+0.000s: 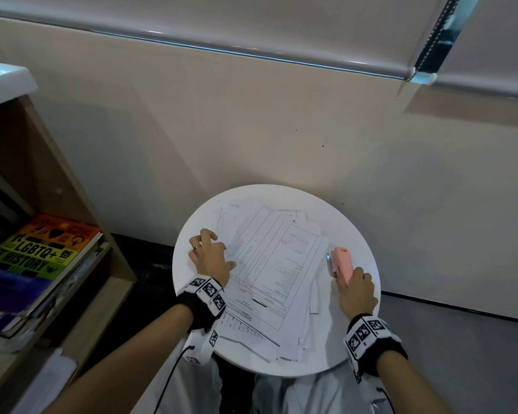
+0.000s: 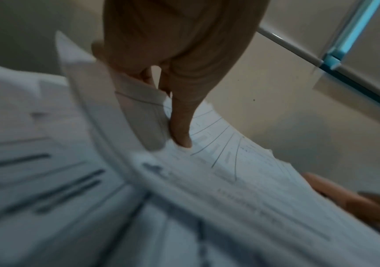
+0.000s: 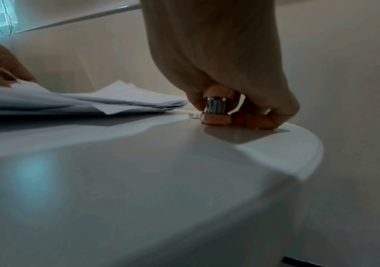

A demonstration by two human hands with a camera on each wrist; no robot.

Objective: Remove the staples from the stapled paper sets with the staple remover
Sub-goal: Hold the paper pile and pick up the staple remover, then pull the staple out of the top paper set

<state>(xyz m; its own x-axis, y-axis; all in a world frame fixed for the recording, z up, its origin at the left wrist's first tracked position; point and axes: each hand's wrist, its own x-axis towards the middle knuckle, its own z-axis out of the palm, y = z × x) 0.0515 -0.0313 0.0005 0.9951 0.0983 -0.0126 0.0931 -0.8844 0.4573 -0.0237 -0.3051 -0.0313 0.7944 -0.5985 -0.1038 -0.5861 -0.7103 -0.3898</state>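
Observation:
A loose pile of printed paper sets [image 1: 278, 270] covers the middle of a round white table [image 1: 359, 234]. My left hand [image 1: 207, 239] sits at the pile's left edge with its fingers curled. In the left wrist view a fingertip [image 2: 182, 140] presses on the top page while a curled-up sheet edge [image 2: 143, 108] is pinched in the hand. My right hand [image 1: 353, 279] grips the rear of a pink staple remover [image 1: 341, 259], which rests on the table right of the papers. Its metal end [image 3: 216, 105] faces the wrist camera. A small loose staple [image 3: 193, 115] lies beside it.
A wooden bookshelf with a rainbow-coloured book [image 1: 42, 246] stands to the left. A beige wall lies close behind the table, with a roller blind and its bead cord [image 1: 431, 40] above. The table's right rim [image 3: 310, 144] is close to my right hand.

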